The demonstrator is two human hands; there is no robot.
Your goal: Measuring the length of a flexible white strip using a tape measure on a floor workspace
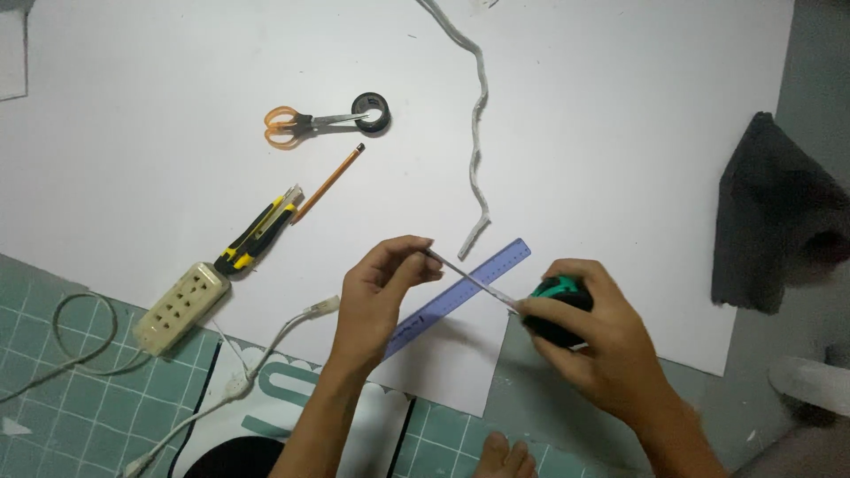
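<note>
Head view: right hand (591, 341) grip clamped around a green-black tape measure (556, 310), left hand (376, 296) pinching the blade tip (434, 255), so the tape runs taut between them across a blue ruler (460, 296). White sheet (575, 133) covers the surface; utility knife (258, 232), pencil (329, 183), scissors (301, 124), tape roll (370, 111), power strip (181, 307) lie well apart, left.

The right hand (595, 336) is gripping a green and black tape measure (556, 310), while the left hand (379, 296) is pinching the end of its blade (469, 280), which is stretching between them. A purple ruler (459, 296) is lying under the blade. Beyond the left hand, a pencil (329, 182), utility knife (259, 232), scissors (305, 123) and power strip (181, 306) are resting.
</note>
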